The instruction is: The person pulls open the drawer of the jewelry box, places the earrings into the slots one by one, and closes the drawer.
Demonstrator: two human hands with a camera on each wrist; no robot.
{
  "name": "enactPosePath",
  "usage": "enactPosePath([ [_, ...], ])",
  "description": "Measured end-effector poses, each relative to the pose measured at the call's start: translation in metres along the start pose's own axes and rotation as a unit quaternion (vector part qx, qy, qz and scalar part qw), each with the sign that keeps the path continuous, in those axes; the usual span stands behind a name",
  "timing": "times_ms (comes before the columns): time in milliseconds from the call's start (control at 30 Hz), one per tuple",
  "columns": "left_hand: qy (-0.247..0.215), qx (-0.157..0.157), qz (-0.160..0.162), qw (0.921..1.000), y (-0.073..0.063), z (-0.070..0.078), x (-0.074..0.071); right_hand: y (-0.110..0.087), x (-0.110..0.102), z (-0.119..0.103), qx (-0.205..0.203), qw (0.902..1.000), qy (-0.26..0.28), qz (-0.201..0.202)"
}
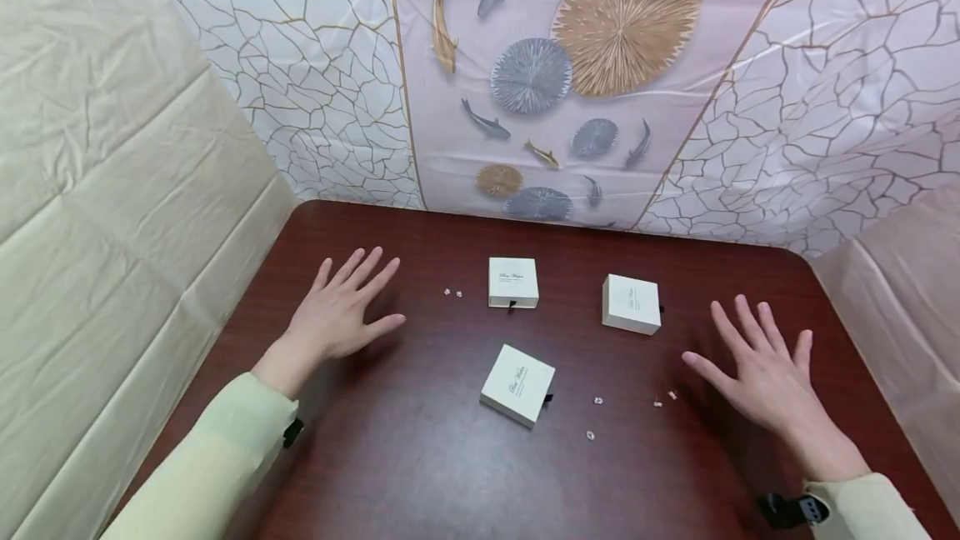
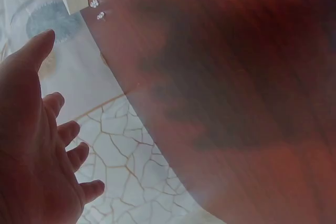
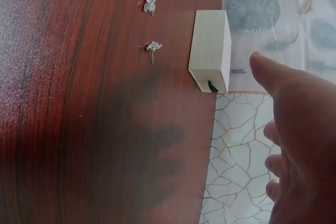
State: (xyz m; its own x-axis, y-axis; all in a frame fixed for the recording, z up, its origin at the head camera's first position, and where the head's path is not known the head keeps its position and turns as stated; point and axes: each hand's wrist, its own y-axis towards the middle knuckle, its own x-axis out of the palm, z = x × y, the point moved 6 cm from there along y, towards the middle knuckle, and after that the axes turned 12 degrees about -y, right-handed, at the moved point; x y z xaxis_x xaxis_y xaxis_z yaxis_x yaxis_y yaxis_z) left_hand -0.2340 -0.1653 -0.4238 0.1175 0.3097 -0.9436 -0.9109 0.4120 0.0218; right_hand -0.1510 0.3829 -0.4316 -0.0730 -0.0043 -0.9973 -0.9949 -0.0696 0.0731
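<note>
My left hand [image 1: 333, 312] hovers over the left part of the table, fingers spread, holding nothing. Nearest to it lie two tiny sparkly stud earrings [image 1: 453, 293], beside a small white box [image 1: 513, 280] with a black tab. My right hand [image 1: 768, 373] is spread above the table's right side, likewise holding nothing. Two earrings [image 3: 151, 46] with thin posts lie to its left, and a second white box [image 1: 632, 303] stands farther back. A third white box [image 1: 517, 384] sits turned at an angle near the middle, with two more studs [image 1: 597, 400] to its right.
The dark red-brown table [image 1: 405, 457] has rounded far corners. A patterned cloth [image 1: 525, 148] with fish and round leaf shapes hangs behind it. Pale cloth [image 1: 142, 190] lines the left side, and more cloth [image 1: 900, 290] hangs at the right.
</note>
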Motion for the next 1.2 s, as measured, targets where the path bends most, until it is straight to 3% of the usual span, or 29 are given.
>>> enactPosePath([
  [200, 0.025, 0.027, -0.015, 0.9992, 0.016, 0.013, -0.002, 0.000, -0.006, -0.007, -0.014, 0.9999, 0.000, 0.001],
  [667, 0.081, 0.101, -0.040, 0.9907, 0.050, 0.053, -0.003, 0.000, -0.020, -0.033, -0.092, 0.9950, -0.004, 0.038],
  [933, 0.137, 0.146, -0.060, 0.9779, 0.072, 0.078, 0.002, 0.000, -0.021, -0.047, -0.119, 0.9923, -0.010, 0.033],
  [1200, 0.187, 0.178, -0.080, 0.9628, 0.087, 0.094, 0.013, -0.004, -0.024, -0.061, -0.144, 0.9892, -0.001, 0.025],
])
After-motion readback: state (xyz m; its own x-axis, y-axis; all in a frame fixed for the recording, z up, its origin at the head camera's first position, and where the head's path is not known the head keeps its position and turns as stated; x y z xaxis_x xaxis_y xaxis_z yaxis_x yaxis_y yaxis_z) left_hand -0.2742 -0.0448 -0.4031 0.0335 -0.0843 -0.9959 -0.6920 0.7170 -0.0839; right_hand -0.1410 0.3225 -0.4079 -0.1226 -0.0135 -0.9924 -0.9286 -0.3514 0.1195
